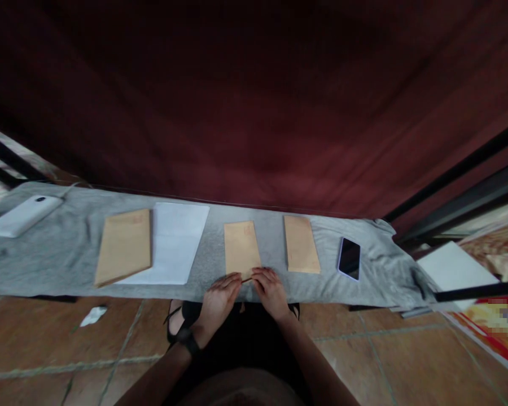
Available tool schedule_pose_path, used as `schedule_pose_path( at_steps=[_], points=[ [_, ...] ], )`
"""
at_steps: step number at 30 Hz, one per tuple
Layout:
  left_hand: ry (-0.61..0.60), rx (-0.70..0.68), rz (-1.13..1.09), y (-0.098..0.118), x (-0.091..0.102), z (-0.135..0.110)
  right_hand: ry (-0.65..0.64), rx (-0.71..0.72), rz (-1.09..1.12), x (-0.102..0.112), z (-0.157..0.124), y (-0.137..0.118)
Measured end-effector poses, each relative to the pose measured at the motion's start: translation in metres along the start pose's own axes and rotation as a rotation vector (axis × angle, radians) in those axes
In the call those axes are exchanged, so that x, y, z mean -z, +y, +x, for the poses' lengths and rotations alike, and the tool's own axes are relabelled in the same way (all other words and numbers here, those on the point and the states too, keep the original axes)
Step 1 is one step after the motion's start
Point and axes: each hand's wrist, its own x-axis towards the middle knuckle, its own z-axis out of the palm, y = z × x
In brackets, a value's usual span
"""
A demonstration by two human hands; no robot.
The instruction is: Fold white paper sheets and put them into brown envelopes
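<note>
A small brown envelope (241, 246) lies in the middle of a narrow bench covered by a grey cloth (68, 254). My left hand (218, 299) and my right hand (269, 290) both rest at the envelope's near end, fingers curled and pressed on its edge or flap. A second small brown envelope (301, 243) lies just to the right. Left of my hands a larger brown envelope (124, 246) sits beside a white sheet of paper (173, 242).
A dark phone (349, 258) lies on the cloth at the right and a white phone-like device (21, 215) at the far left. A dark red curtain (254, 101) hangs behind. Tiled floor (68, 349) below holds a scrap of white paper (93, 316). A white board (452, 265) stands far right.
</note>
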Motion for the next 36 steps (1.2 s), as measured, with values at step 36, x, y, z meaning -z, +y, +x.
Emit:
schedule_pose_path(
  at_steps=[36],
  points=[
    [0.021, -0.085, 0.06, -0.006, -0.001, -0.014, -0.207, 0.051, -0.229, 0.018, -0.003, 0.012]
  ],
)
